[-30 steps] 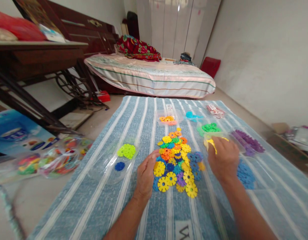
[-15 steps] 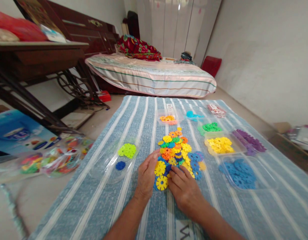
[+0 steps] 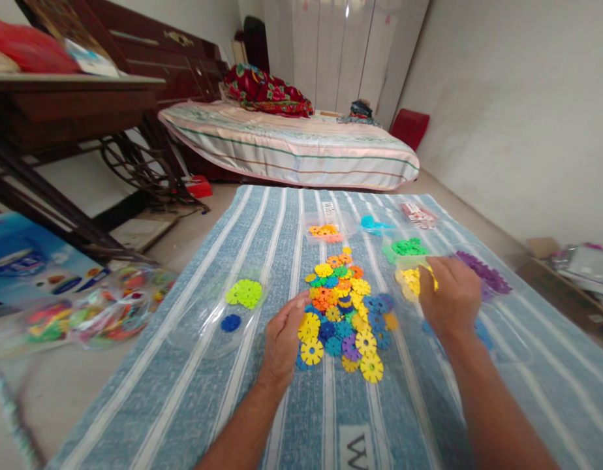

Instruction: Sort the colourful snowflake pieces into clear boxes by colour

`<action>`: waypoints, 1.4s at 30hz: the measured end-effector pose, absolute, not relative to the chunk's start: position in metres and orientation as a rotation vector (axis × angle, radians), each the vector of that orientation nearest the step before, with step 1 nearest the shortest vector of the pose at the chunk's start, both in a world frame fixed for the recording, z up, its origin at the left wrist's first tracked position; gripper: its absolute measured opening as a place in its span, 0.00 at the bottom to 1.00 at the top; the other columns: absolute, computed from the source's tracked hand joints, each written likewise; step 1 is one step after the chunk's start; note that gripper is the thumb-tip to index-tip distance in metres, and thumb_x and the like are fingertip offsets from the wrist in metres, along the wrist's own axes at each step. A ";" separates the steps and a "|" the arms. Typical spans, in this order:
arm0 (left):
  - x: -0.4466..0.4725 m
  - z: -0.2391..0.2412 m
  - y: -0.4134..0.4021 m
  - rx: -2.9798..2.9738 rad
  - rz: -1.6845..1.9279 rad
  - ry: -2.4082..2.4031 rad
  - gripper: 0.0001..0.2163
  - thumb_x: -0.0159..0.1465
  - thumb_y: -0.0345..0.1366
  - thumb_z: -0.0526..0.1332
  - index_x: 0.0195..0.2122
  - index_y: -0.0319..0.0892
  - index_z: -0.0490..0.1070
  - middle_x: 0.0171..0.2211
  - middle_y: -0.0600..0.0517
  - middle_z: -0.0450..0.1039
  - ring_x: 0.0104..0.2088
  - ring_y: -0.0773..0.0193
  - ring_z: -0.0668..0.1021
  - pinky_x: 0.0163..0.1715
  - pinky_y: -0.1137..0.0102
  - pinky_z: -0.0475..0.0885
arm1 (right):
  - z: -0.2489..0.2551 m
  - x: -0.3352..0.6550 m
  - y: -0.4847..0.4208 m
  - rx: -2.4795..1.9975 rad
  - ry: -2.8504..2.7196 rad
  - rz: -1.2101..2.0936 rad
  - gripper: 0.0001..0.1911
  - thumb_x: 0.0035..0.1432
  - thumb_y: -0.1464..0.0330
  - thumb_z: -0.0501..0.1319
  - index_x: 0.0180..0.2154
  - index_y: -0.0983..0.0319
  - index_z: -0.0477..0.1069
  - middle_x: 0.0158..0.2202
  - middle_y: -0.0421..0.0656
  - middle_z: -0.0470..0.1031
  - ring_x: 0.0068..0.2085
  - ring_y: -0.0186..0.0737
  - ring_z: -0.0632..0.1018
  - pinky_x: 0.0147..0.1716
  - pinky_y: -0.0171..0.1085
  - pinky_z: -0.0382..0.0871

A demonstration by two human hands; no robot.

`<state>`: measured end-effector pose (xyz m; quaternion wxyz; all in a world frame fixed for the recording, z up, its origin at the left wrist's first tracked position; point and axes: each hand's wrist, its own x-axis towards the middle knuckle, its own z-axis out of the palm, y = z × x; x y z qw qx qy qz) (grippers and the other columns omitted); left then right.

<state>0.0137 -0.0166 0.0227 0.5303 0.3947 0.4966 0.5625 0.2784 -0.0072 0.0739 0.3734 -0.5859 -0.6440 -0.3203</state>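
Observation:
A loose pile of notched plastic discs [image 3: 343, 328] in mixed colours lies mid-table. My left hand [image 3: 280, 336] rests along the pile's left edge, fingers stretched out, grasping nothing I can see. My right hand [image 3: 451, 294] is over the clear tray of yellow discs [image 3: 410, 281], its fingers pinched on a yellow disc [image 3: 432, 275]. That hand and forearm hide part of the yellow tray and most of the blue discs [image 3: 482, 336] behind them. On the left, a clear tray holds lime-green discs [image 3: 243, 294] and a dark blue disc [image 3: 231, 322].
Clear trays with orange discs [image 3: 325, 232], green discs [image 3: 408, 247] and purple discs [image 3: 485, 273] stand beyond the pile. Light blue pieces [image 3: 374, 225] and a reddish packet [image 3: 417, 215] lie at the far end of the striped cloth [image 3: 223, 251]. A bed [image 3: 292, 147] stands behind.
My right hand has left the near side of the pile and moved right and away to the yellow tray, uncovering purple and yellow discs. My left hand stays beside the pile.

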 end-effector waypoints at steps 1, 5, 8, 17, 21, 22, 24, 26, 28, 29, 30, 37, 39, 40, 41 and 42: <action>0.014 0.023 -0.017 0.941 1.340 1.190 0.20 0.57 0.49 0.61 0.43 0.39 0.75 0.45 0.46 0.77 0.46 0.55 0.76 0.48 0.62 0.69 | 0.072 0.279 -0.007 -1.522 -1.638 -0.810 0.07 0.60 0.69 0.56 0.37 0.64 0.72 0.35 0.49 0.75 0.39 0.45 0.74 0.42 0.46 0.67; 0.014 0.024 -0.017 1.009 1.319 1.209 0.19 0.57 0.49 0.60 0.42 0.40 0.75 0.45 0.46 0.76 0.46 0.54 0.76 0.48 0.61 0.69 | 0.048 0.245 -0.024 -1.336 -1.852 -0.527 0.07 0.60 0.71 0.56 0.38 0.62 0.72 0.37 0.48 0.75 0.44 0.44 0.74 0.46 0.46 0.68; 0.013 0.020 -0.018 1.352 1.292 1.336 0.12 0.56 0.43 0.61 0.37 0.43 0.76 0.48 0.47 0.74 0.51 0.53 0.74 0.55 0.58 0.64 | 0.027 0.209 -0.041 -1.219 -1.953 -0.307 0.06 0.59 0.73 0.57 0.37 0.62 0.73 0.39 0.48 0.75 0.48 0.44 0.73 0.48 0.47 0.69; 0.008 0.004 -0.022 2.168 0.955 1.430 0.12 0.53 0.37 0.64 0.39 0.43 0.75 0.55 0.41 0.66 0.59 0.44 0.64 0.57 0.48 0.59 | 0.000 0.198 -0.059 -1.234 -1.940 -0.201 0.10 0.59 0.74 0.56 0.41 0.61 0.73 0.42 0.49 0.75 0.50 0.47 0.73 0.48 0.53 0.71; 0.010 0.006 -0.023 2.161 0.943 1.450 0.05 0.54 0.34 0.62 0.32 0.45 0.76 0.54 0.44 0.68 0.58 0.46 0.65 0.57 0.49 0.60 | -0.008 0.200 -0.060 -1.225 -1.926 -0.188 0.10 0.60 0.73 0.55 0.41 0.62 0.73 0.43 0.50 0.75 0.49 0.47 0.74 0.47 0.52 0.73; 0.010 0.008 -0.024 2.153 0.959 1.449 0.05 0.55 0.34 0.61 0.31 0.45 0.76 0.53 0.45 0.69 0.58 0.48 0.66 0.57 0.50 0.61 | -0.009 0.201 -0.060 -1.224 -1.928 -0.182 0.10 0.60 0.73 0.55 0.40 0.61 0.73 0.43 0.50 0.75 0.49 0.47 0.74 0.47 0.51 0.73; 0.012 0.015 -0.027 2.133 1.007 1.443 0.05 0.57 0.34 0.59 0.30 0.46 0.76 0.50 0.46 0.72 0.56 0.50 0.68 0.57 0.50 0.61 | -0.011 0.201 -0.059 -1.222 -1.933 -0.174 0.10 0.60 0.72 0.55 0.40 0.61 0.74 0.44 0.49 0.75 0.48 0.47 0.75 0.47 0.51 0.73; 0.011 0.027 -0.031 2.097 1.073 1.453 0.07 0.59 0.35 0.58 0.31 0.46 0.76 0.49 0.47 0.73 0.56 0.52 0.69 0.57 0.51 0.61 | -0.012 0.202 -0.059 -1.217 -1.934 -0.173 0.10 0.60 0.72 0.55 0.40 0.61 0.74 0.44 0.49 0.75 0.48 0.46 0.75 0.46 0.51 0.73; 0.005 0.045 -0.035 2.061 1.142 1.481 0.07 0.60 0.36 0.57 0.32 0.46 0.76 0.49 0.47 0.73 0.56 0.52 0.69 0.57 0.52 0.62 | -0.012 0.203 -0.058 -1.210 -1.929 -0.172 0.10 0.60 0.72 0.55 0.40 0.61 0.74 0.44 0.49 0.75 0.47 0.46 0.75 0.46 0.50 0.73; -0.001 0.055 -0.036 2.053 1.172 1.499 0.08 0.60 0.37 0.56 0.32 0.46 0.75 0.50 0.48 0.73 0.56 0.53 0.69 0.57 0.53 0.62 | -0.012 0.203 -0.058 -1.206 -1.928 -0.167 0.10 0.60 0.73 0.55 0.40 0.60 0.73 0.44 0.49 0.75 0.47 0.46 0.75 0.46 0.50 0.73; -0.009 0.066 -0.036 2.066 1.195 1.517 0.08 0.60 0.37 0.56 0.32 0.47 0.75 0.50 0.48 0.73 0.56 0.53 0.69 0.57 0.54 0.62 | -0.011 0.203 -0.058 -1.203 -1.925 -0.162 0.10 0.60 0.73 0.55 0.40 0.60 0.73 0.43 0.48 0.75 0.47 0.45 0.75 0.46 0.50 0.73; -0.097 0.088 -0.010 2.321 0.869 1.871 0.11 0.55 0.42 0.55 0.21 0.46 0.72 0.38 0.43 0.77 0.48 0.46 0.73 0.55 0.49 0.61 | -0.007 0.200 -0.057 -1.202 -1.904 -0.149 0.10 0.60 0.74 0.54 0.40 0.62 0.72 0.43 0.49 0.75 0.48 0.45 0.74 0.47 0.49 0.72; -0.116 0.080 -0.003 2.357 0.691 1.881 0.11 0.53 0.42 0.56 0.17 0.46 0.71 0.35 0.42 0.77 0.46 0.45 0.75 0.54 0.48 0.62 | -0.006 0.200 -0.057 -1.199 -1.900 -0.152 0.10 0.60 0.74 0.55 0.39 0.61 0.73 0.43 0.48 0.75 0.48 0.45 0.74 0.47 0.49 0.72; -0.122 0.076 0.000 2.357 0.635 1.886 0.11 0.51 0.42 0.57 0.15 0.46 0.70 0.34 0.42 0.77 0.45 0.44 0.75 0.53 0.47 0.63 | -0.006 0.200 -0.057 -1.199 -1.898 -0.154 0.10 0.60 0.74 0.55 0.39 0.61 0.73 0.43 0.48 0.75 0.48 0.44 0.74 0.47 0.48 0.72; -0.126 0.074 0.001 2.355 0.597 1.887 0.11 0.50 0.43 0.58 0.15 0.46 0.70 0.33 0.42 0.77 0.44 0.43 0.75 0.53 0.46 0.63 | -0.005 0.200 -0.057 -1.200 -1.898 -0.155 0.10 0.60 0.74 0.54 0.39 0.61 0.73 0.43 0.48 0.75 0.48 0.44 0.74 0.47 0.48 0.72; -0.128 0.073 0.001 2.350 0.586 1.892 0.10 0.49 0.43 0.59 0.15 0.46 0.70 0.33 0.42 0.77 0.44 0.42 0.75 0.52 0.45 0.63 | -0.005 0.200 -0.057 -1.203 -1.898 -0.156 0.10 0.60 0.74 0.54 0.39 0.61 0.73 0.43 0.48 0.75 0.48 0.44 0.74 0.47 0.48 0.72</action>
